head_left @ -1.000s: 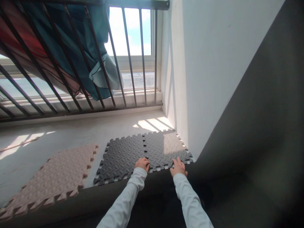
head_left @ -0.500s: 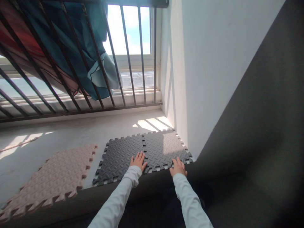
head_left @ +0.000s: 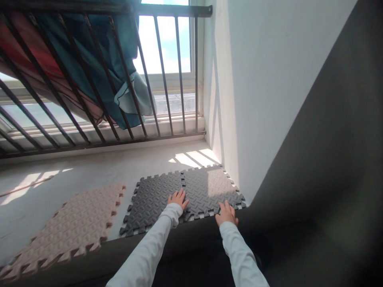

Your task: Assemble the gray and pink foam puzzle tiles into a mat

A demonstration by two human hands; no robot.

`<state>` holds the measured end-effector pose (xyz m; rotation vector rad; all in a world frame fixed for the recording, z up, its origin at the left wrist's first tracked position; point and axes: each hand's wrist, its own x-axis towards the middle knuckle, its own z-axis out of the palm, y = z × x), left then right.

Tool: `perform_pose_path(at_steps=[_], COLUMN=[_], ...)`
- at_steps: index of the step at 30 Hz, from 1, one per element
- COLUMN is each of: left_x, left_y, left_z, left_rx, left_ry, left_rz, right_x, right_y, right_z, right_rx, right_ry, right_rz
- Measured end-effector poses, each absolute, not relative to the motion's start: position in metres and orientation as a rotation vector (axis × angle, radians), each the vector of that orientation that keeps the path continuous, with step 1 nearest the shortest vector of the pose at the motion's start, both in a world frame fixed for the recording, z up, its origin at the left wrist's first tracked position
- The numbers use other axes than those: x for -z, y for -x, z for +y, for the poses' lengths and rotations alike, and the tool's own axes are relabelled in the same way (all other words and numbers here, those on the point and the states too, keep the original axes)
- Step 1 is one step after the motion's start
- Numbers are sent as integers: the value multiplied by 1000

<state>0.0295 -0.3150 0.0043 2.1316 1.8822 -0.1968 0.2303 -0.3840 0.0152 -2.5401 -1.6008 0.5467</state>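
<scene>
Left hand (head_left: 178, 199), grip spread wide on the black mats (head_left: 197, 189), near their seam (head_left: 183, 180); right hand (head_left: 227, 214) at their front edge, whether pinching I can't tell!

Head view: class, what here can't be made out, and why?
All in the head view:
Seam between the two black textured foam tiles: partly covered by the left hand.
Any grip beneath the tile edge: hidden by the right hand.
Thin pinkish strip: left end cut off by the picture's left edge.
Scene beyond the pale-framed glass window: too small and blurred, partly blocked by teal cloth.
</scene>
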Motion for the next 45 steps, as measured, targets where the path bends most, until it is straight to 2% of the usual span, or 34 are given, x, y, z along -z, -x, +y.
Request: perform_pose_path(at_steps=[10,14,23,32,45], left_x=[8,8,17,22,22], left_y=[-28,-25,-23,-18,-31], left_z=[-298,-274,-253,-255,-212], left_rx=[73,-11,182,129,69], left_ry=[-2200,-2115,-2070,-2110,-1969], left_rz=[1862,2001,1996,1950,2037], right_x=[-14,-12,-10,-13,-10], right_y=[-229,-228,-231,-228,-231], right_z=[-380,-377,-372,-372,-372], right_rx=[-360,-353,-377,-359,-357], right_ry=[2572,2572,2572,2571,2541], right_rz=[-1649,-1676,-1695,-1709,-1693])
